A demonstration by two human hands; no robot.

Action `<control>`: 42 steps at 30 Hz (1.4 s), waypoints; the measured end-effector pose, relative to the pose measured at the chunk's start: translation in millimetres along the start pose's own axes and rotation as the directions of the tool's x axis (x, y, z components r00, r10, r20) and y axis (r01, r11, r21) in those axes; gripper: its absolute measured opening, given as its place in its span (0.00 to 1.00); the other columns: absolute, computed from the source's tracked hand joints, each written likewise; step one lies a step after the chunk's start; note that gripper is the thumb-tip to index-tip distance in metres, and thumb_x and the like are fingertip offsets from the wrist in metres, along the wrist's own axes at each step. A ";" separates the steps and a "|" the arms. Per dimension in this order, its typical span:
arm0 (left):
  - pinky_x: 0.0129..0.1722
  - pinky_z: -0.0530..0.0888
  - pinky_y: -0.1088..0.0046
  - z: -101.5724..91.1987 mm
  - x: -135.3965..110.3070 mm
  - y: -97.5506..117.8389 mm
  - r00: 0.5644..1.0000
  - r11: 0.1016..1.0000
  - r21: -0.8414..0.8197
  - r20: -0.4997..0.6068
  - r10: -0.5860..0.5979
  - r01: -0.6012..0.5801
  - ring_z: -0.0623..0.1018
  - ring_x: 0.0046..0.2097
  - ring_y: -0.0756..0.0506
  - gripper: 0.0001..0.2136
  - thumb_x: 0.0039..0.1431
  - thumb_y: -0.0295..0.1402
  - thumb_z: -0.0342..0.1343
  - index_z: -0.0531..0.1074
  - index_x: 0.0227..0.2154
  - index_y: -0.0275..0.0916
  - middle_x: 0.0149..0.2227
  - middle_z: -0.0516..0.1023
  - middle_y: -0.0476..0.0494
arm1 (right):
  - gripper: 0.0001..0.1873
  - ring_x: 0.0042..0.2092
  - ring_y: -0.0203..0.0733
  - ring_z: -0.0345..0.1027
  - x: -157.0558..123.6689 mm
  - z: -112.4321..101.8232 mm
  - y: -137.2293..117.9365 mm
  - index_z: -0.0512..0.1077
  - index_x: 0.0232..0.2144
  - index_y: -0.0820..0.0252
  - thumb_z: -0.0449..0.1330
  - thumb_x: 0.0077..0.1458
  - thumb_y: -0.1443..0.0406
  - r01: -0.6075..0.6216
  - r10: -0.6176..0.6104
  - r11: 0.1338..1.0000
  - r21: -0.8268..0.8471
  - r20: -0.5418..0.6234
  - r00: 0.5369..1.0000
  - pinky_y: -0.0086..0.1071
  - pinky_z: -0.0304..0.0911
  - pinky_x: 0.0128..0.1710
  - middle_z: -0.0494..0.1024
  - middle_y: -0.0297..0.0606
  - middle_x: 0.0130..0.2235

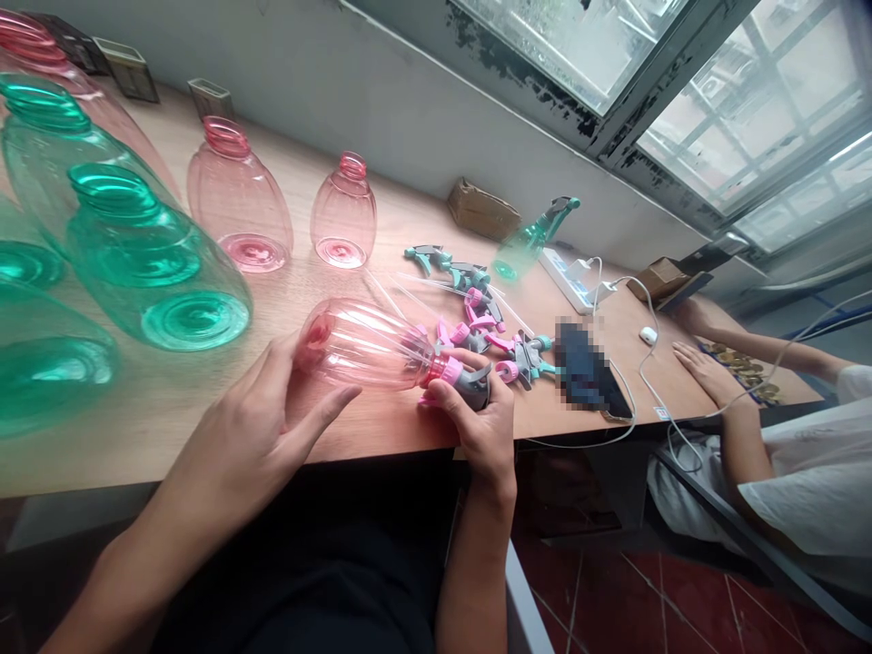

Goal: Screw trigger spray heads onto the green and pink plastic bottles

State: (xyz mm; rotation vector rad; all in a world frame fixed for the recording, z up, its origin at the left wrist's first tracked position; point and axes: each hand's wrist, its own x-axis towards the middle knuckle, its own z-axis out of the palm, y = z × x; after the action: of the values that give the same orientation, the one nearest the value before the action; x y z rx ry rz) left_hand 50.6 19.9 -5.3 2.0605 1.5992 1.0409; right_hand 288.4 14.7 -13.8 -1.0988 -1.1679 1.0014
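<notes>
A clear pink plastic bottle [368, 345] lies on its side near the front edge of the wooden table [381, 422]. My left hand [272, 422] cups the bottle's base, fingers curled round it. My right hand [477, 422] is closed on the grey and pink spray head [463, 377] that sits at the bottle's neck. Just beyond lies a pile of loose spray heads [477, 309] in pink, teal and grey, with thin white tubes.
Several green bottles [150, 254] lie at the left, and two pink bottles [286, 204] behind. A green spray bottle [531, 241], cardboard boxes, a power strip [569, 277] with cables and a phone lie to the right. Another person's hand [701, 368] rests on the table's right end.
</notes>
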 end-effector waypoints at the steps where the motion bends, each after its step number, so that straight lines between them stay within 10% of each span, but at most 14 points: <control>1: 0.62 0.75 0.56 0.3 -0.1 -0.1 1.000 1.000 -0.001 0.000 0.001 -0.001 0.77 0.65 0.33 0.37 0.67 0.62 0.50 0.61 0.70 0.44 0.64 0.76 0.37 | 0.20 0.35 0.42 0.81 0.0 -0.3 0.4 0.79 0.48 0.55 0.75 0.56 0.57 -0.001 0.001 1.000 -0.007 -0.003 1.000 0.36 0.82 0.38 0.85 0.35 0.38; 42: 0.61 0.75 0.50 1.0 1.4 0.7 1.000 1.000 0.004 -0.015 -0.003 0.003 0.80 0.60 0.31 0.38 0.64 0.63 0.51 0.64 0.69 0.45 0.60 0.79 0.39 | 0.17 0.35 0.40 0.79 0.8 -2.9 1.4 0.80 0.46 0.54 0.75 0.57 0.58 0.096 -0.096 0.994 -0.053 0.002 0.995 0.34 0.78 0.38 0.84 0.34 0.37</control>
State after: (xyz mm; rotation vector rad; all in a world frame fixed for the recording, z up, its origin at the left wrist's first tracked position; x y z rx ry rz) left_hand 51.9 21.2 -5.1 2.0573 1.6130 1.0556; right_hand 291.3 15.4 -15.2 -1.0744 -1.2408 0.9002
